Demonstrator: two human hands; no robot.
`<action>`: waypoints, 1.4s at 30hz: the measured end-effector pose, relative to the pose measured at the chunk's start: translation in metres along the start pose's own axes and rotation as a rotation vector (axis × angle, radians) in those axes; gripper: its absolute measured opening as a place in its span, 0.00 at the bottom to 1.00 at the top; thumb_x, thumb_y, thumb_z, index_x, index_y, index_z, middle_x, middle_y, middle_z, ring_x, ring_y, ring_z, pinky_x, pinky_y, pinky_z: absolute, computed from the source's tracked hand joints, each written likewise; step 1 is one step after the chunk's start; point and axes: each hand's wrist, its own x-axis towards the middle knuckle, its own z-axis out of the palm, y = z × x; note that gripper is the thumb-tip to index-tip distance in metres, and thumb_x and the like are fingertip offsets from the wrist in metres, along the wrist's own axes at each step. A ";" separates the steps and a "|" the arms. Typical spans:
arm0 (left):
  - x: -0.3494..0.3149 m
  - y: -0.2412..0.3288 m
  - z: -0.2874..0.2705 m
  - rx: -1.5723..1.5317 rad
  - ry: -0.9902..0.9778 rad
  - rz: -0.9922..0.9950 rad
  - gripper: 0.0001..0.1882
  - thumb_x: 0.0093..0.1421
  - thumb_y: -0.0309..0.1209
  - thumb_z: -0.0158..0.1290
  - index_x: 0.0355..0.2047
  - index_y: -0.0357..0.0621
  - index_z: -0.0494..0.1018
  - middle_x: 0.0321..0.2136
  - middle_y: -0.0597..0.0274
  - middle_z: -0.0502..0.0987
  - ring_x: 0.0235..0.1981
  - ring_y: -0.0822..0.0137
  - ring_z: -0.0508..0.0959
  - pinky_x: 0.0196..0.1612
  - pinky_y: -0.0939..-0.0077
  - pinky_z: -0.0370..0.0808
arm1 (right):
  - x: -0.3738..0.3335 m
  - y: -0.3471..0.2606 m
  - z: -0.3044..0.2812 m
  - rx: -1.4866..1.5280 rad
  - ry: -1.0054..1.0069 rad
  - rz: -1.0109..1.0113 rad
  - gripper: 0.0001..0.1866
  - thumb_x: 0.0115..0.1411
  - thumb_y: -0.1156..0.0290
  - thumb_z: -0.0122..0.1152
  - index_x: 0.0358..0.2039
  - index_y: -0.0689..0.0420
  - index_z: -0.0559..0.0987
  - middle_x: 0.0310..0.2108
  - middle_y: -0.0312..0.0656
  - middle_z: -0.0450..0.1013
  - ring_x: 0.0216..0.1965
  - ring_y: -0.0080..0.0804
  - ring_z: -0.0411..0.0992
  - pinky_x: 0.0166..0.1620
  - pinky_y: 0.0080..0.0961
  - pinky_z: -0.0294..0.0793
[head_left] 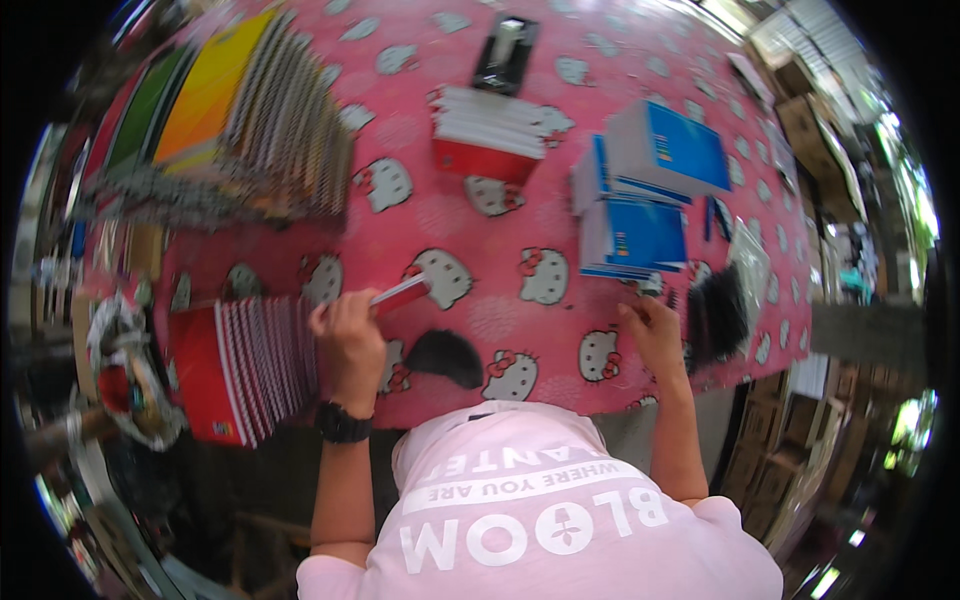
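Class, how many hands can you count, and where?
2: the left hand, holding a small red item beside the red notebooks, and the right hand, near the blue books. No others show.

Between left hand (352,340) and right hand (655,335): open surface (560,345), dark curved piece (445,358) beside left hand. Red notebooks (235,375) block left of left hand. Blue books (645,235) just beyond right hand; black bristly bundle (718,315) bars its right.
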 end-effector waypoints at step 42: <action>0.009 -0.001 0.015 -0.258 0.141 0.346 0.14 0.54 0.25 0.48 0.40 0.53 0.76 0.31 0.67 0.74 0.36 0.64 0.73 0.43 0.66 0.66 | 0.051 0.153 0.000 -0.469 0.726 0.224 0.09 0.46 0.71 0.67 0.26 0.59 0.76 0.34 0.48 0.72 0.41 0.47 0.72 0.43 0.40 0.74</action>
